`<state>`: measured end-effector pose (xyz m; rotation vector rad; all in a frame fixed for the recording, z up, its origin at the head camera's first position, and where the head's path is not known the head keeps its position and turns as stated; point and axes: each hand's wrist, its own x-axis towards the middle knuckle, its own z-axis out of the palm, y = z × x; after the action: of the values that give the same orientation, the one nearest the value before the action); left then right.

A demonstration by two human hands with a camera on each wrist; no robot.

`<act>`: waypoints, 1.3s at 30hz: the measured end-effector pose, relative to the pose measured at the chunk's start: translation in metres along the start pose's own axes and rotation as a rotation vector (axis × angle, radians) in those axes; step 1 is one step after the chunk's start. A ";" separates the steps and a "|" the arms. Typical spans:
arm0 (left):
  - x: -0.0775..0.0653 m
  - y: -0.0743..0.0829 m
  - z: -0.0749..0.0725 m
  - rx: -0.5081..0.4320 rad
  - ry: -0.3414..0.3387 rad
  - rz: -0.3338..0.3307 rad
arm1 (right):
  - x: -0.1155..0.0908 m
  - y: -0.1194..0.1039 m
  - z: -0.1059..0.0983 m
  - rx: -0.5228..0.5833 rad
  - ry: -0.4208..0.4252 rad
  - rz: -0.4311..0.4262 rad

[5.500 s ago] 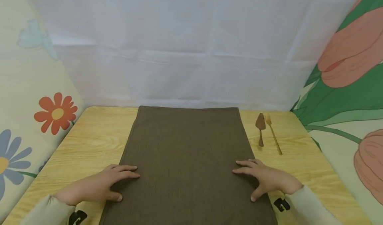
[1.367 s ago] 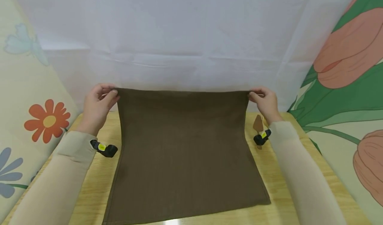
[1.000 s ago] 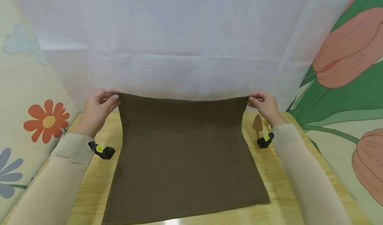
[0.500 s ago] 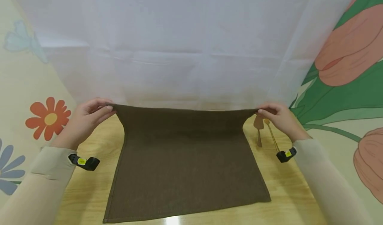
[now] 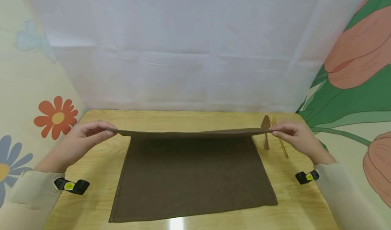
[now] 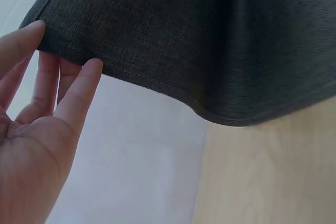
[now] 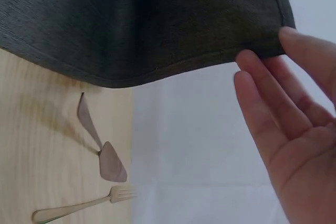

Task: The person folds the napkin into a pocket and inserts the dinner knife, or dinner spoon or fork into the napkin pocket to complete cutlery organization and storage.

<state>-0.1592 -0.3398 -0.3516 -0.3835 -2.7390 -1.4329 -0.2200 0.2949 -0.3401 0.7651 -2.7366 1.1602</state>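
Observation:
A dark brown cloth [image 5: 195,182] lies on the wooden table, its far edge raised and bowed back over the rest. My left hand [image 5: 82,140] pinches the far left corner between thumb and fingers. At the opposite corner my right hand [image 5: 297,138] pinches the cloth the same way. The left wrist view shows the hemmed corner of the cloth [image 6: 131,30] between the thumb and fingers of the left hand [image 6: 47,108]. In the right wrist view the right hand [image 7: 294,114] holds the other hemmed corner. Part of the cloth under the raised edge is in shadow.
A cake server [image 5: 266,123] and a gold fork [image 5: 282,145] lie at the table's far right, the server partly covered by the cloth corner. Behind the wooden table [image 5: 91,158] hangs a white sheet [image 5: 183,53]. Flower-patterned panels [image 5: 351,121] flank both sides.
Earlier both hands rested open on the flat cloth. They then gripped its far corners and lifted them; since then both hands have come down and nearer, moving apart, folding the edge back.

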 end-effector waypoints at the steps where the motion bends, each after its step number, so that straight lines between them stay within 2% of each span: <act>1: -0.002 -0.001 0.002 -0.017 -0.011 0.026 | -0.003 0.001 0.001 -0.003 -0.005 -0.008; 5: -0.011 -0.008 0.005 -0.072 -0.082 0.138 | -0.018 0.004 0.002 -0.020 -0.026 -0.036; 7: -0.018 -0.011 0.006 -0.073 -0.100 0.156 | -0.026 0.004 0.002 -0.027 -0.045 -0.048; 10: -0.028 -0.016 0.007 -0.083 -0.168 0.180 | -0.037 0.005 0.002 -0.017 -0.093 -0.076; 13: -0.035 -0.025 0.011 -0.153 -0.267 0.228 | -0.047 0.008 0.004 0.039 -0.159 -0.123; 16: -0.041 -0.037 0.016 -0.282 -0.395 0.295 | -0.053 0.010 0.007 0.094 -0.233 -0.202; 20: -0.048 -0.052 0.023 -0.374 -0.508 0.321 | -0.060 0.012 0.012 0.155 -0.353 -0.247; 25: -0.054 -0.063 0.034 -0.432 -0.619 0.317 | -0.069 0.015 0.020 0.233 -0.500 -0.194; 29: -0.057 -0.066 0.044 -0.420 -0.663 0.312 | -0.073 0.018 0.027 0.238 -0.562 -0.166; 39: -0.062 -0.068 0.055 -0.284 -0.709 0.302 | -0.077 0.020 0.040 0.228 -0.641 -0.114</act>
<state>-0.1098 -0.3446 -0.4464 -1.5024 -2.7248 -1.8632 -0.1577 0.3110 -0.4017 1.5363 -2.9970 1.4143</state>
